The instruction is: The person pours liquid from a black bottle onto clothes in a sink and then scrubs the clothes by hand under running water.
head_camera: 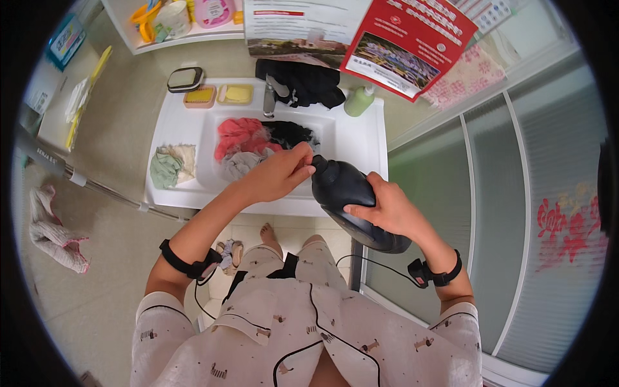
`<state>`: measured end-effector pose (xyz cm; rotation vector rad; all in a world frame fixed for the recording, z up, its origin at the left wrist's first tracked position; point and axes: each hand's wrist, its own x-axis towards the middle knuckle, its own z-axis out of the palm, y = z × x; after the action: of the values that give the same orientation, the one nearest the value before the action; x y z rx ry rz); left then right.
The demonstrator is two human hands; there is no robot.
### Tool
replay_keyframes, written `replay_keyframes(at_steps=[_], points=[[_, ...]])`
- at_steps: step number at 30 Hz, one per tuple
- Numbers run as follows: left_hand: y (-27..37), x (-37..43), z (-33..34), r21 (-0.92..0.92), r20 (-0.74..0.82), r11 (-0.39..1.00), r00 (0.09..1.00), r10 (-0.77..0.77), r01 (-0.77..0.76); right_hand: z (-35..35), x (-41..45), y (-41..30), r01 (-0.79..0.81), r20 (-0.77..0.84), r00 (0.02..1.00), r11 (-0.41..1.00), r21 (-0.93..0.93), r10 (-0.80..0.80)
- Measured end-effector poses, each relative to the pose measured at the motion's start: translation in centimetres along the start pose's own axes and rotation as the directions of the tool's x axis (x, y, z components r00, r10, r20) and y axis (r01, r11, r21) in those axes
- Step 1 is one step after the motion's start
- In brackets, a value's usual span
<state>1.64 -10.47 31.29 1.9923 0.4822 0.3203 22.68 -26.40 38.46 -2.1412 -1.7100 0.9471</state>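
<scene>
My right hand grips the body of a large black plastic bottle, which lies tilted over the sink's front right edge, its neck towards the upper left. The fingers of my left hand are at the bottle's black cap; whether they pinch it is hard to tell. In the white washbasin lie a wet coral-red cloth, a black cloth and a light grey cloth, under the metal faucet.
Soap dishes stand at the basin's back left. Folded rags lie on its left ledge. Behind the faucet is a black garment, beside a green pump bottle. A red leaflet hangs above. Sliding glass doors border the right.
</scene>
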Motion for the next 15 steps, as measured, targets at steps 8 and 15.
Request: replay_keyframes(at_steps=[8,15], points=[[-4.1,-0.3,-3.2,0.165,0.011,0.965,0.978,0.206,-0.205,-0.3,5.8,-2.3,0.044,0.142,0.99,0.992,-0.116,-0.027],[-7.0,1.4,-3.4,0.429,-0.097,0.874,0.973,-0.209,0.23,-0.2,10.1,-2.0,0.103,0.279,0.958,0.985,-0.138,-0.061]])
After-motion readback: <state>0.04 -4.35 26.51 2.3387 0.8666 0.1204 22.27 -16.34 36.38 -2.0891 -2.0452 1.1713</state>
